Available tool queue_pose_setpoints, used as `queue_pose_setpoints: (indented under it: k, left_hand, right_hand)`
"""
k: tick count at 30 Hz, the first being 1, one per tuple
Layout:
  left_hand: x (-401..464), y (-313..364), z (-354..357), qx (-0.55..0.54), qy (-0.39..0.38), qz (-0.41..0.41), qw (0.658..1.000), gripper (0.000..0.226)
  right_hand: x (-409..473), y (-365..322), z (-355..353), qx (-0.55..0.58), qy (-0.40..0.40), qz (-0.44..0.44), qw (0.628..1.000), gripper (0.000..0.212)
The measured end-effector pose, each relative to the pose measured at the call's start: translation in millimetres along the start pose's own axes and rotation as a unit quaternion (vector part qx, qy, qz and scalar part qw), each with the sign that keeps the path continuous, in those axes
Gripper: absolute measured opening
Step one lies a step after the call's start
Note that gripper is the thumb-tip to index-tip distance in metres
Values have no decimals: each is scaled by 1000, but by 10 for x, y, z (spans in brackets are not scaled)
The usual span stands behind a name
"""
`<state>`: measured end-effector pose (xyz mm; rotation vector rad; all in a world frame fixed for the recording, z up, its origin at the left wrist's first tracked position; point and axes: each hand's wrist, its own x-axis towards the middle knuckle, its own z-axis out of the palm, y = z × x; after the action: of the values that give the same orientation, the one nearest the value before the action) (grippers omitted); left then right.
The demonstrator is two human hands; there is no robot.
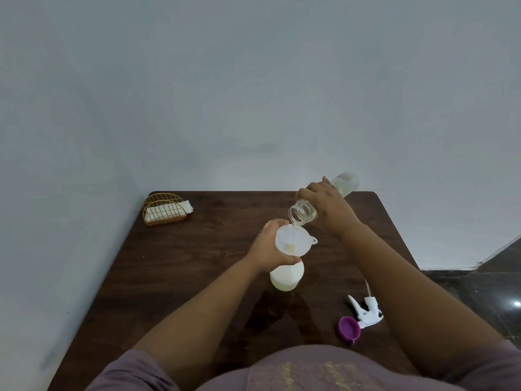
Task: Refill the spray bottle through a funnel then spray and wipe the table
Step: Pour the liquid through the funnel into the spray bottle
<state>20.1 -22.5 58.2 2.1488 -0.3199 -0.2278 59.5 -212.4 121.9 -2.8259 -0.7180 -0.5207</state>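
The spray bottle (287, 277), white and headless, stands upright near the centre of the dark wooden table (197, 263). A white funnel (293, 240) sits in its neck, and the left hand (269, 248) curls around that neck just under the funnel. At 1 o'clock the right hand (327, 207) grips a clear refill bottle (324, 198), tilted mouth-down over the funnel rim. At 4 o'clock lie the trigger head (366, 313) and a purple cap (349, 328), touching. At 10 o'clock stands a wire napkin holder (165, 210).

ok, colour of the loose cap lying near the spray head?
Purple. The cap lies on the dark wooden table beside the white spray head; head view shows it.
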Motion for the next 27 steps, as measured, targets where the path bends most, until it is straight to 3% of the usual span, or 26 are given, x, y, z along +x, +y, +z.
queue_pose_setpoints:
  k: [27]
  left_hand:
    - [35,-26,-11,1,-17,4,1000,89]
  right_hand:
    - [-117,-46,16,-27,14,25,999,41]
